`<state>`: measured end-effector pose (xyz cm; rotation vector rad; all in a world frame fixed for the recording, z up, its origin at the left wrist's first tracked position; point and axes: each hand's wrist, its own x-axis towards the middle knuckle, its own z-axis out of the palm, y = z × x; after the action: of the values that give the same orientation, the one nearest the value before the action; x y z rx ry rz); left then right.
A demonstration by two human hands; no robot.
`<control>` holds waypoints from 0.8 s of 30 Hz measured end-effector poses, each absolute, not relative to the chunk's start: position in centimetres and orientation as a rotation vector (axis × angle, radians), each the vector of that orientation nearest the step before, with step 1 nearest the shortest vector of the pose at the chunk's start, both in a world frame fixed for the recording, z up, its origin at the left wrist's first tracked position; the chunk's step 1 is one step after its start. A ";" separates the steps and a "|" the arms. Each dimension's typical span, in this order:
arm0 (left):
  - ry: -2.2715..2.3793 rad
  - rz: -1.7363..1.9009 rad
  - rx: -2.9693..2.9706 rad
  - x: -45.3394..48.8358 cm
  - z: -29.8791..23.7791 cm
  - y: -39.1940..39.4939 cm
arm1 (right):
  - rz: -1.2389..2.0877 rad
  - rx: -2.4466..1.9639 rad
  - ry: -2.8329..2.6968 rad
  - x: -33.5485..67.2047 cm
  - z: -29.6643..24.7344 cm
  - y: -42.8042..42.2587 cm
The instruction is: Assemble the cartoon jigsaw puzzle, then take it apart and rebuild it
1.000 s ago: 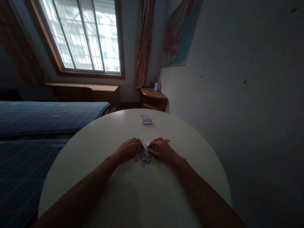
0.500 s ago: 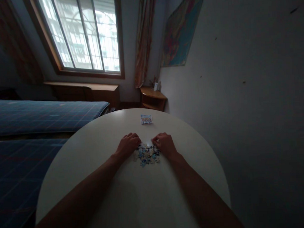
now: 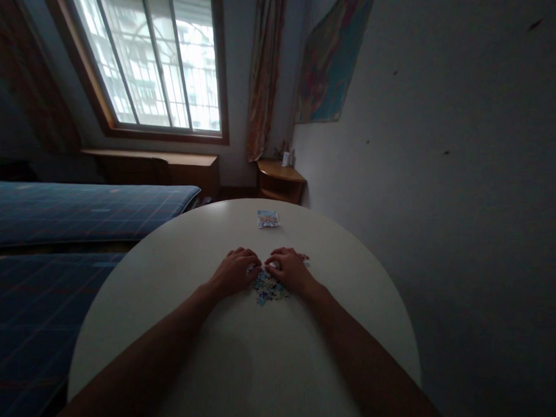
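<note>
A pile of small jigsaw puzzle pieces [image 3: 268, 289], mostly blue and pale, lies on the round white table [image 3: 256, 361]. My left hand [image 3: 237, 269] rests at the pile's left edge, fingers curved, with a few pieces visible between thumb and fingers. Over the pile's right part is my right hand [image 3: 289, 269], its thumb apart from the bent index finger and pieces beneath it. The two sets of fingertips almost meet. Some reddish pieces [image 3: 304, 258] show beyond the right hand. Pieces under both palms are hidden.
A small picture packet [image 3: 268, 219] lies near the table's far edge. Beds with blue plaid mattresses [image 3: 86, 209] stand to the left. A wooden corner shelf [image 3: 281, 170] is behind the table, and a white wall [image 3: 443, 227] runs along the right.
My right hand has moved left over the pile, closing the gap to my left hand, which has shifted slightly right and nearer. Reddish pieces now show to the right of my right hand.
</note>
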<state>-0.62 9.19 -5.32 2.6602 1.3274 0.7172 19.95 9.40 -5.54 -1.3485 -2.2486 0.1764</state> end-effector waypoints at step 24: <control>0.934 0.532 2.553 -1.6 -4.3 8.8 | 0.272 -1.092 -2.479 21.7 -3.9 7.3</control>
<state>-1.61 8.84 -4.25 2.5528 0.9336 0.5317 21.72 7.33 -3.89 -1.0921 -2.4786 0.2720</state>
